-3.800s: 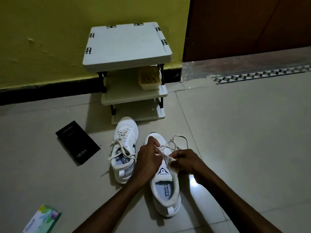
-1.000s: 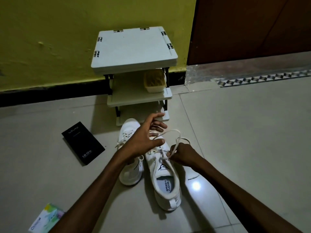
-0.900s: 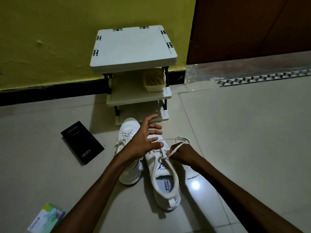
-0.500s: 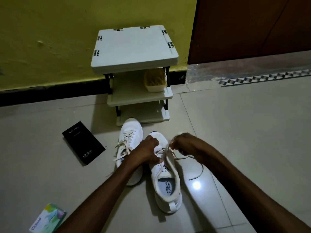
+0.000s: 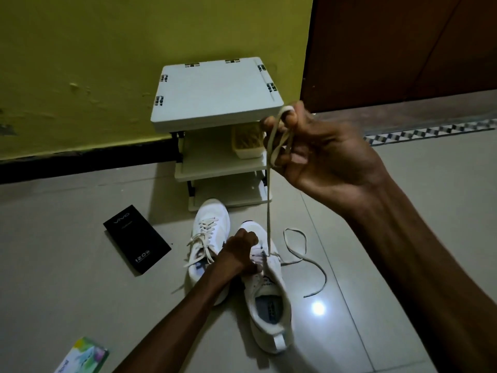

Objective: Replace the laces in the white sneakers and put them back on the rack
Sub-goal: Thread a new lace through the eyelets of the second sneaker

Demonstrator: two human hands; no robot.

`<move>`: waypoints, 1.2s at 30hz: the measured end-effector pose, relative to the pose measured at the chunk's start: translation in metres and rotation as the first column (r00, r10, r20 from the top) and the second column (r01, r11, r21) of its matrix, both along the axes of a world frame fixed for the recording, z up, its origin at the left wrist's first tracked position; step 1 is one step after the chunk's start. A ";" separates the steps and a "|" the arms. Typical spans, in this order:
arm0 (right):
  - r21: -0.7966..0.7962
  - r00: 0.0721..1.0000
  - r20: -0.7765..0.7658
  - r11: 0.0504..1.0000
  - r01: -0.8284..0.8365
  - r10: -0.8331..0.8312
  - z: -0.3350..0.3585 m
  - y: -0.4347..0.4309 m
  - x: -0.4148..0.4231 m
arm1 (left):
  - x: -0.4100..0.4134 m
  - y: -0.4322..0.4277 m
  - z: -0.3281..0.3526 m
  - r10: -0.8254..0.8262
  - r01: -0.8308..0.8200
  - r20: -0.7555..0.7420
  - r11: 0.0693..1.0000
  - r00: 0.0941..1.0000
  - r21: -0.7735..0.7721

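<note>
Two white sneakers stand on the tiled floor in front of a small white rack (image 5: 215, 95). The left sneaker (image 5: 207, 238) is laced. My left hand (image 5: 242, 251) presses down on the right sneaker (image 5: 269, 300) at its eyelets, fingers curled on the upper. My right hand (image 5: 309, 149) is raised high beside the rack and grips a loop of the pale lace (image 5: 268, 211), which runs taut straight down to the shoe. The lace's other end (image 5: 304, 254) lies loose in curls on the floor to the right of the shoe.
A black phone box (image 5: 137, 238) lies on the floor left of the sneakers. A colourful small box (image 5: 83, 356) sits at the bottom left edge. A tan brush (image 5: 247, 144) rests on the rack's middle shelf. Yellow wall behind, brown door (image 5: 403, 44) at right.
My right hand has risen from the shoe to rack height, pulling the lace taut upward. My left hand stays pressed on the right sneaker. The lace's free end now trails on the floor.
</note>
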State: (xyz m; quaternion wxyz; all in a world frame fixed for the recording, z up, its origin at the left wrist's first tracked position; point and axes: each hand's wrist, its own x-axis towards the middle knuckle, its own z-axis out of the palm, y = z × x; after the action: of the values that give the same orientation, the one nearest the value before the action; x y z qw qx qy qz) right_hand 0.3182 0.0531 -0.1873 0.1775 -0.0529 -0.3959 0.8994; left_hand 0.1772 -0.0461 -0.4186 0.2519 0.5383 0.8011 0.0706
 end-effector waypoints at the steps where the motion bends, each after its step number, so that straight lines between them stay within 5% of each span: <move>1: -0.023 0.999 -0.030 1.000 -0.012 0.012 0.004 -0.001 0.000 | 0.000 -0.001 -0.001 -0.003 0.003 -0.003 1.000 1.000 0.003; 6: -0.169 0.997 -0.076 0.985 -0.042 0.029 0.014 -0.017 -0.002 | 0.002 -0.005 -0.004 -0.001 0.000 0.007 0.997 1.000 0.081; 13: -0.171 0.999 -0.035 0.985 -0.007 0.001 0.005 -0.016 0.006 | 0.000 -0.002 0.002 -0.004 0.002 0.039 0.998 0.999 0.055; 16: -0.091 0.988 0.152 0.996 0.000 0.014 -0.016 -0.009 0.018 | -0.005 -0.002 0.007 0.008 -0.009 0.080 1.000 0.997 0.015; 18: 0.153 0.904 0.428 0.987 -0.054 -0.017 -0.044 -0.010 0.025 | -0.007 -0.004 0.007 0.026 -0.029 0.104 0.999 0.994 0.027; 20: 0.426 0.699 0.703 0.864 -0.268 -0.130 -0.085 -0.013 0.032 | -0.007 -0.004 0.011 0.031 -0.034 0.115 0.999 0.993 0.023; 22: 0.476 0.504 0.842 0.701 -0.530 -0.191 -0.131 -0.013 0.043 | -0.006 -0.002 0.015 0.040 -0.043 0.124 0.999 0.991 0.019; 26: 0.213 0.168 0.971 0.293 -0.932 -0.173 -0.202 -0.018 0.059 | -0.005 -0.002 0.019 0.056 -0.060 0.145 0.998 0.988 0.023; 29: -0.030 -0.041 0.999 0.255 -0.966 -0.035 -0.221 -0.030 0.061 | -0.005 -0.003 0.020 0.064 -0.073 0.163 0.996 0.985 0.054; 33: -0.096 -0.083 0.994 0.185 -0.978 0.074 -0.223 -0.031 0.060 | -0.006 -0.005 0.020 0.066 -0.086 0.193 0.991 0.979 0.100; 36: 0.089 0.089 0.996 0.166 -0.982 -0.009 -0.208 -0.015 0.059 | -0.006 -0.004 0.020 0.066 -0.092 0.209 0.989 0.976 0.116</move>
State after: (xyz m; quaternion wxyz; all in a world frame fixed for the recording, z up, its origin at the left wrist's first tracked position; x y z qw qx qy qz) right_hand 0.3771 0.0379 -0.3958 -0.4696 -0.2385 -0.7677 0.3649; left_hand 0.1710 -0.0505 -0.3985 0.2957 0.5106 0.7858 0.1854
